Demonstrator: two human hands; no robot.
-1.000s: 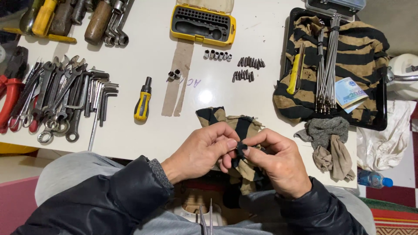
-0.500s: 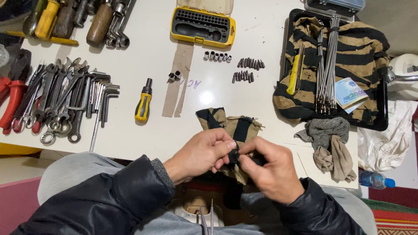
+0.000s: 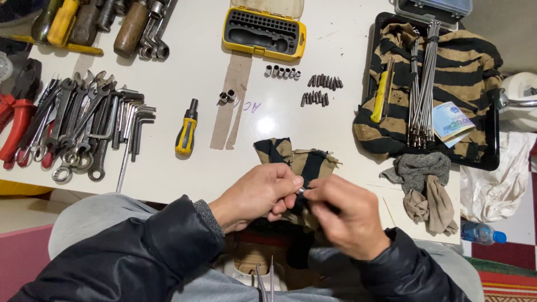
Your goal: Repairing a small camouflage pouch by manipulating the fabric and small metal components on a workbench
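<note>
Both hands meet just below the near edge of the white bench (image 3: pixel 168 168). The left hand (image 3: pixel 254 196) is curled, its thumb and fingertips pinching a small silvery metal piece (image 3: pixel 302 189), and the right hand (image 3: pixel 347 215) is closed over the other side of the same piece, pressing a black-and-tan striped rag (image 3: pixel 305 162) around it. The rag drapes from the bench edge down under the hands; the piece is so small that its exact kind cannot be told.

Judging from how things lie, the wiping looks partway through. Beyond the rag, toward the far side of the bench, a row of small sockets (image 3: pixel 282 71) and a cluster of dark driver bits (image 3: pixel 323 89) lie loose, out of the open yellow bit case (image 3: pixel 264 34) that stands farther still behind them. Two more small sockets (image 3: pixel 226 96) sit to the left of the rag, on a brown strip of tape, beside a yellow-and-black stubby screwdriver (image 3: pixel 186 133). None of these loose pieces are back in the case, so most of the work appears to remain, with one piece in hand.

Farther left of the rag lie spanners and hex keys (image 3: pixel 95 123); to its right, a black tray (image 3: pixel 492 151) with a larger striped cloth and metal rods.
</note>
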